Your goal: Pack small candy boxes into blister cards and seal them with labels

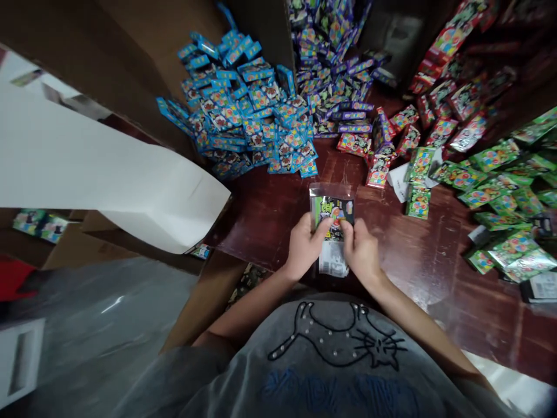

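A clear plastic bag (333, 190) with dark and green printed packets in it is held over the front edge of the dark red table (261, 217). My left hand (306, 244) grips its left side, thumb on the front. On the right side, my right hand (362, 248) grips it the same way. A white label with a barcode (333, 261) shows at the lower part between the hands. Beyond the bag lie heaps of blue packets (256, 122), purple packets (333, 75) and red packets (441, 130).
Green packets (500, 197) are spread at the right, with two on a white paper (398, 181). Cardboard (126, 64) walls stand behind the heaps. A large white sheet (143, 180) curves over the left side. Grey plastic (108, 313) lies at the lower left.
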Demonstrator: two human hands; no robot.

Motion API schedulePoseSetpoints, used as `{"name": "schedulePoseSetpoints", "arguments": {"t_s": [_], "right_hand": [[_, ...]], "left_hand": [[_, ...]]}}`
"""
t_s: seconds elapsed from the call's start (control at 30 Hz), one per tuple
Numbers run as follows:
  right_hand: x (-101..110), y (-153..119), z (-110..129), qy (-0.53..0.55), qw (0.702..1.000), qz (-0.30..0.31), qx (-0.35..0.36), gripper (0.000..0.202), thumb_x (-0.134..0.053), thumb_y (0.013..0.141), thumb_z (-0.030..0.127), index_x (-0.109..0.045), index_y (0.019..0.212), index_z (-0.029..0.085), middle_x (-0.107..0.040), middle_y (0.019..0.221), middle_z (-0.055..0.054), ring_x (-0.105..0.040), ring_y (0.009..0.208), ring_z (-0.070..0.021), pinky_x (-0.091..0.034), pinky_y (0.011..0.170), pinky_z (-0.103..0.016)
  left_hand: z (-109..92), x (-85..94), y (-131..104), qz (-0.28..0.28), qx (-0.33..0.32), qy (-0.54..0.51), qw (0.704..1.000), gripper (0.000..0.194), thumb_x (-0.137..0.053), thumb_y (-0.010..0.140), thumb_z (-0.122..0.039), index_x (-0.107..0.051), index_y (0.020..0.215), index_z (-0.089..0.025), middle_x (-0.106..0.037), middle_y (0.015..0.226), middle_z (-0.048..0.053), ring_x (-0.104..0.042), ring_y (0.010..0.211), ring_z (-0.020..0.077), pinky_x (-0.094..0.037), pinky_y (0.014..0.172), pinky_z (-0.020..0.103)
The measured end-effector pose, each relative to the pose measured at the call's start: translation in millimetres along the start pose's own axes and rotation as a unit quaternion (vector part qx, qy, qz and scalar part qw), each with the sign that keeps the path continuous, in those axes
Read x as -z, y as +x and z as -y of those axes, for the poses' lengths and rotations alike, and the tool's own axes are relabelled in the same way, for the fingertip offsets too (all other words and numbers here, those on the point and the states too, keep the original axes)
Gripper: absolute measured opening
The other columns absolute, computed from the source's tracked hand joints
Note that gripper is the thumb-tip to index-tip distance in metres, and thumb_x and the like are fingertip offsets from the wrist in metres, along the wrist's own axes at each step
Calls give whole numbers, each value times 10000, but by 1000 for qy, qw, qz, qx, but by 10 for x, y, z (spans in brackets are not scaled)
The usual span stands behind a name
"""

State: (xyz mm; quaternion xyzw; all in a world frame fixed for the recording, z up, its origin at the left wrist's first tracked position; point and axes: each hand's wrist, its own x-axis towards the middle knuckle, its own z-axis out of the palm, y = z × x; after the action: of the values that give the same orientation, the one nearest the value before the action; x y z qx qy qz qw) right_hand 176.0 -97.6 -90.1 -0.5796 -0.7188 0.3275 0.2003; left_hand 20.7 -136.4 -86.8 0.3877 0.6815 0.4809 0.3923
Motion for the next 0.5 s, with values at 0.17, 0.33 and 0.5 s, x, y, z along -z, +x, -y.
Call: {"name": "schedulePoseSetpoints", "arguments": {"t_s": [0.17, 0.33, 0.5], "right_hand": [[-209, 26, -11, -53, 999, -2, 9, 517, -297, 1129, 566, -619, 975, 193, -741, 714, -114, -639, 558, -214, -305, 550, -291], [232, 484, 30, -91, 992, -15, 81, 529, -423, 1117, 613, -682, 1265, 177, -829, 1063, -149, -755, 844, -275, -517, 703, -347], [785, 1842, 179, -236, 935, -97, 246, 552, -423, 1145, 467, -616, 1515, 106, -624, 1563, -263, -553, 1421, -439, -437, 1118, -647]], "left_hand": [[218, -28, -49, -60, -52, 152, 985, 550, -456, 1130, -463, -407, 1604, -188, -806, 1241, 145, -813, 1102, 272, -625, 921, 371], [63, 340, 165, -100, -164, 262, 946, 617, -413, 1137, -530, -412, 1621, -147, -646, 1529, 237, -658, 1415, 327, -547, 1158, 488], [-513, 651, 1029, -87, -245, 448, 856, 522, -541, 1085, -360, -522, 1575, -181, -600, 1586, 200, -529, 1489, 380, -378, 1279, 571]]}}
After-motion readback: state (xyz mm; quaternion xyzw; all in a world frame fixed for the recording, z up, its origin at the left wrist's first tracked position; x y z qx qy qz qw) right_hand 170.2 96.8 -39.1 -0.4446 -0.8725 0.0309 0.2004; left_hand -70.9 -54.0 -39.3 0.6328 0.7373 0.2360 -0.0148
